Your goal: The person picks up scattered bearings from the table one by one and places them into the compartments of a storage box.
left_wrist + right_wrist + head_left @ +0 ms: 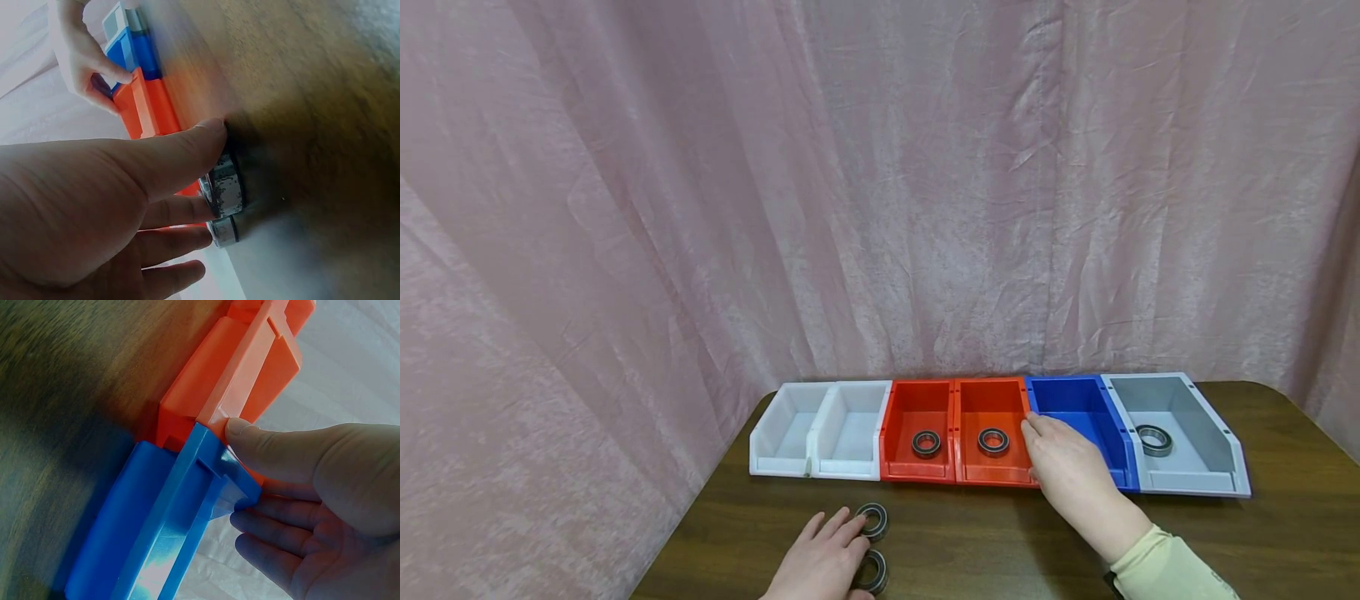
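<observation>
In the head view my left hand [823, 557] is low at the table's front, thumb and index finger on opposite sides of the nearer bearing [874, 575], which lies flat. Its other fingers reach the left edge of a second bearing [876, 518] just beyond. The left wrist view shows the thumb tip at one side of the nearer bearing [226, 187]. My right hand [1070, 467] is over the side walls where the orange bin [973, 396] meets the blue bin [1078, 396]. Its thumb touches the orange corner in the right wrist view; no bearing shows between its fingers [269, 537].
Two white bins [847, 471] stand at the row's left end. The red bin [917, 396] and orange bin each contain a bearing [993, 442]. A grey bin [1187, 482] at the right end holds another. Pink curtains [925, 208] hang behind the wooden table [962, 533].
</observation>
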`<state>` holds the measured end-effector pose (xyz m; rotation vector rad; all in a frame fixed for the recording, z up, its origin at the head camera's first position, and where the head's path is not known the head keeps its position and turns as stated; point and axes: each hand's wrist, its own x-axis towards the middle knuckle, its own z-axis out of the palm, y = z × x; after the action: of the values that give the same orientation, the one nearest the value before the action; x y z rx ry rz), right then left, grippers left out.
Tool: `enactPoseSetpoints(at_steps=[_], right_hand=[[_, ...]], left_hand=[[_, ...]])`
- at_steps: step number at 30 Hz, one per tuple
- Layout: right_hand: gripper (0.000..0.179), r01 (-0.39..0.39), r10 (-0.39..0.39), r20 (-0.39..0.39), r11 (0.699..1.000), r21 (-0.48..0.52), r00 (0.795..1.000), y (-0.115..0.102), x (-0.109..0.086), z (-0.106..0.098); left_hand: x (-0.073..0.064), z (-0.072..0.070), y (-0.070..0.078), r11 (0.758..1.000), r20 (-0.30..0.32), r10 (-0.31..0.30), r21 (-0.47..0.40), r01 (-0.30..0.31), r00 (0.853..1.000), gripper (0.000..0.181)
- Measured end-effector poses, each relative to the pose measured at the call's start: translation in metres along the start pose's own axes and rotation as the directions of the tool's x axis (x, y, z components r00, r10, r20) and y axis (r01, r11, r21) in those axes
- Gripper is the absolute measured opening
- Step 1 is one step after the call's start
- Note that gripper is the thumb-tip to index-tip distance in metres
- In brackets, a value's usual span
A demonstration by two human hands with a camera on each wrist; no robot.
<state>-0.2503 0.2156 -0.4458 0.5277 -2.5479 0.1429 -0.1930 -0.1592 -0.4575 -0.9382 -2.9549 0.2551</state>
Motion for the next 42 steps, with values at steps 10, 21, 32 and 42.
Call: enactPoseSetpoints(at_steps=[10,21,32,42], right_hand=[[0.060,-0.001,0.001,-0.001,1.000,-0.002,1.000,-0.0001,-0.0006,0.0000],[0.059,0.004,-0.004,-0.004,1.000,-0.012,1.000,0.0002,0.0000,0.0003],[0.060,0.007,-0.007,-0.008,1.000,-0.013,1.000,0.0000,-0.0004,-0.0001],[0.059,0.012,-0.012,-0.020,1.000,-0.009,1.000,0.0000,-0.0003,0.0003]], left_hand=[[-0.0025,0.0037,-0.0012,1.000,-0.044,0.007,-0.025,-0.008,0.999,0.059],[-0.0015,0.0034,-0.0014,0.997,-0.018,-0.007,-0.081,0.005,1.000,0.058],[-0.0013,0.0043,-0.0032,0.996,-0.008,0.013,-0.093,-0.013,1.000,0.054],[-0.0018,0.0012,-0.0031,0.995,-0.004,0.013,-0.097,-0.014,1.000,0.055]])
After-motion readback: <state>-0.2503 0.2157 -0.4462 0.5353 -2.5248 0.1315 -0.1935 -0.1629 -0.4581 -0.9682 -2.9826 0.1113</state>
